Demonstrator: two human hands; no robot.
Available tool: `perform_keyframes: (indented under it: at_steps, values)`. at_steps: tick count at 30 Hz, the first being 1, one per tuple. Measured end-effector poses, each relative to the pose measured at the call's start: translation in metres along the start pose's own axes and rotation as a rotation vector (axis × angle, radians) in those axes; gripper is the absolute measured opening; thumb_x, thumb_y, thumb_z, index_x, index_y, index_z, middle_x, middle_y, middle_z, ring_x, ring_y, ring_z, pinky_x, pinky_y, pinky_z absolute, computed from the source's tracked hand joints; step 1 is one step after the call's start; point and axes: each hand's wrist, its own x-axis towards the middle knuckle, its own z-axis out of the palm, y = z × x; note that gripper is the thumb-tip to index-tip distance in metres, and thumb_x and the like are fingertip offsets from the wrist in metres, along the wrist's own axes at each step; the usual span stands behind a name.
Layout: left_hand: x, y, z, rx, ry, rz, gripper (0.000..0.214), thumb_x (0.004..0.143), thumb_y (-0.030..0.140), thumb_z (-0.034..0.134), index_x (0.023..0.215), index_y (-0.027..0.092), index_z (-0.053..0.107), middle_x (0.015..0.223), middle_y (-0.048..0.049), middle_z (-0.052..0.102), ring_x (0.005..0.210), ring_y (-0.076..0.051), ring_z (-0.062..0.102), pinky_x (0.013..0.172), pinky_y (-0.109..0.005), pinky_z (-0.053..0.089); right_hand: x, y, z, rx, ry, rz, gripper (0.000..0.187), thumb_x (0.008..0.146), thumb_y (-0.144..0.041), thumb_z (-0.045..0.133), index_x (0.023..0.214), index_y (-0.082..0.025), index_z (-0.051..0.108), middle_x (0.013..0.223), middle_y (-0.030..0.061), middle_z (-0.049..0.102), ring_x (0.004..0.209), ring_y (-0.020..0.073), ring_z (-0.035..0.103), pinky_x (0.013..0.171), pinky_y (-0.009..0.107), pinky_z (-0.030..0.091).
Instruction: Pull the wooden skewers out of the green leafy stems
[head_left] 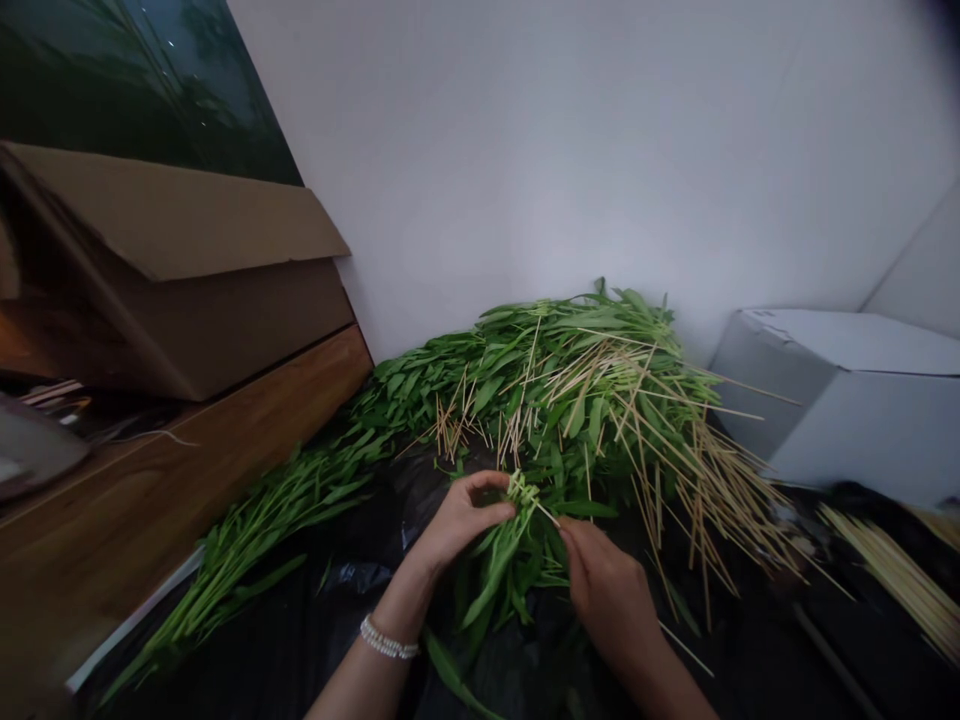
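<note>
Near the middle front, my left hand (474, 515) pinches the folded stems of a bunch of leafy greens (501, 572), whose leaves hang down below. A thin wooden skewer (549, 515) enters the stems from the right. My right hand (606, 578) has its fingers closed round the skewer, and the rest of it is hidden behind that hand. Just beyond both hands lies a large pile of skewered greens (487, 350), with many bare skewer ends (675, 450) sticking out to the right and front.
Loose long-stemmed greens (247, 560) lie at the left on black plastic sheeting (360, 620). A cardboard box (247, 310) sits on a wooden surface (300, 390) to the left. At the right are a white box (885, 410) and a bundle of skewers (892, 570). A pale wall (562, 150) stands behind.
</note>
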Motion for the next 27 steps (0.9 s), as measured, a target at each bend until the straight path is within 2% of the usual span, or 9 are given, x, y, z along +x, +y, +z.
perform_keyframes:
  at_steps: [4, 10, 12, 17, 22, 25, 27]
  values:
    - [0.000, 0.002, 0.005, 0.140, -0.080, 0.059, 0.042, 0.058, 0.021, 0.081, 0.095, 0.016, 0.063, 0.091, -0.0031, 0.063, 0.087, -0.018, 0.057, 0.082, -0.027, 0.043, -0.001, 0.001, 0.000, -0.010, 0.005, 0.003, 0.029, 0.093, -0.016, 0.034, 0.101, -0.016, 0.062, 0.091, 0.0079, 0.069, 0.079, 0.0147, 0.067, 0.075, 0.023, 0.050]
    - [-0.001, 0.003, 0.005, 0.149, -0.159, 0.049, 0.019, 0.069, 0.021, 0.072, 0.085, 0.014, 0.064, 0.085, -0.0025, 0.062, 0.084, -0.017, 0.056, 0.081, -0.027, 0.041, 0.001, 0.001, -0.002, -0.007, 0.023, 0.015, 0.029, 0.093, -0.016, 0.034, 0.101, -0.015, 0.061, 0.088, 0.0076, 0.069, 0.078, 0.0149, 0.067, 0.074, 0.023, 0.051]
    - [-0.002, 0.003, 0.005, 0.155, -0.149, 0.022, 0.014, 0.070, 0.021, 0.070, 0.082, 0.015, 0.064, 0.083, -0.0020, 0.063, 0.082, -0.017, 0.056, 0.080, -0.026, 0.041, 0.002, 0.002, -0.003, -0.015, 0.042, 0.018, 0.028, 0.093, -0.017, 0.034, 0.101, -0.015, 0.061, 0.087, 0.0076, 0.069, 0.078, 0.0152, 0.067, 0.074, 0.024, 0.051]
    - [0.001, -0.004, 0.011, 0.142, -0.029, -0.020, 0.010, 0.069, 0.021, 0.066, 0.076, 0.015, 0.062, 0.075, -0.0003, 0.061, 0.072, -0.015, 0.054, 0.071, -0.024, 0.041, 0.001, 0.002, -0.002, -0.059, 0.060, -0.024, 0.029, 0.093, -0.016, 0.034, 0.101, -0.014, 0.062, 0.084, 0.0075, 0.069, 0.077, 0.0153, 0.067, 0.073, 0.023, 0.050]
    - [0.003, -0.016, 0.013, 0.327, 0.229, 0.071, 0.003, 0.069, 0.018, 0.059, 0.071, 0.016, 0.060, 0.068, 0.0013, 0.058, 0.067, -0.014, 0.052, 0.064, -0.022, 0.039, 0.000, 0.003, -0.001, -0.084, 0.043, -0.061, 0.029, 0.092, -0.013, 0.033, 0.104, -0.014, 0.060, 0.084, 0.0071, 0.068, 0.075, 0.0147, 0.067, 0.068, 0.021, 0.050]
    - [0.003, -0.019, 0.008, 0.475, 0.360, 0.144, 0.009, 0.067, 0.014, 0.058, 0.073, 0.018, 0.062, 0.070, 0.0014, 0.062, 0.068, -0.015, 0.054, 0.066, -0.023, 0.039, 0.000, 0.006, -0.002, -0.079, 0.060, -0.055, 0.029, 0.093, -0.015, 0.034, 0.104, -0.015, 0.060, 0.086, 0.0069, 0.069, 0.072, 0.0137, 0.067, 0.065, 0.020, 0.050]
    - [0.005, -0.020, 0.001, 0.472, 0.411, 0.157, 0.014, 0.064, 0.012, 0.058, 0.075, 0.019, 0.063, 0.071, 0.0009, 0.064, 0.069, -0.016, 0.056, 0.066, -0.024, 0.040, 0.001, 0.007, -0.004, -0.059, 0.095, -0.040, 0.026, 0.093, -0.019, 0.036, 0.102, -0.016, 0.061, 0.084, 0.0062, 0.069, 0.069, 0.0130, 0.067, 0.064, 0.019, 0.049]
